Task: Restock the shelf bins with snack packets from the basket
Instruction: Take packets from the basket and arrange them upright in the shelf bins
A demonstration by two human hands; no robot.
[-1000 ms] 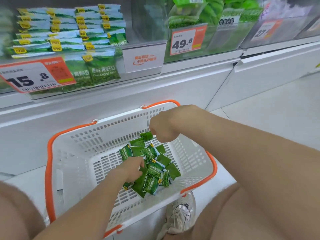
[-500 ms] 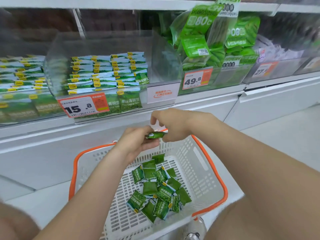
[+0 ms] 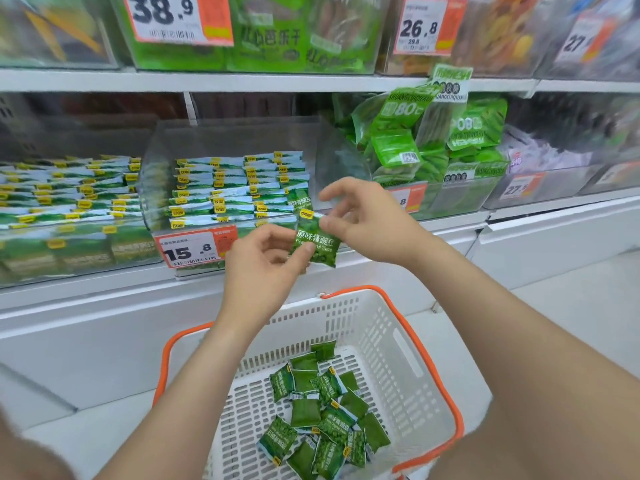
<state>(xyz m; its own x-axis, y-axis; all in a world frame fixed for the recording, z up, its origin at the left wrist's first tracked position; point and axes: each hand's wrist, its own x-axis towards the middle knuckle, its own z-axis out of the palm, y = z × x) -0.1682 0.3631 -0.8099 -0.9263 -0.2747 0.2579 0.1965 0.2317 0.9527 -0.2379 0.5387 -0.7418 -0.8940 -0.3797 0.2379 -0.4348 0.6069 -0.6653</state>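
Green pea packet (image 3: 316,242) is upright betw. your two hands, just in front of the clear bin (image 3: 235,136) w/ the 15.8 price tag (image 3: 194,250), well above the basket (image 3: 408,341). Your left grip (image 3: 261,263) pinches its lower left edge, thumb on the front. Your right grip (image 3: 372,223) pinches the top right corner w/ thumb & forefinger, other fingers spread.

Step in hand, as I read it: square the packet up, then get it into that bin. The stacks (image 3: 239,192) inside lie flat in neat columns, yellow logo ends facing you, so turn yours flat & match them. Hand it over to one grip before you reach, since a two-hand carry over the bin's front wall will prob. be awkward. Lay it on top, don't drop it: the wrapper looks slick & a stack could slide.

Plenty of loose packets (image 3: 322,410) lie in the basket, so there's a good way to go.
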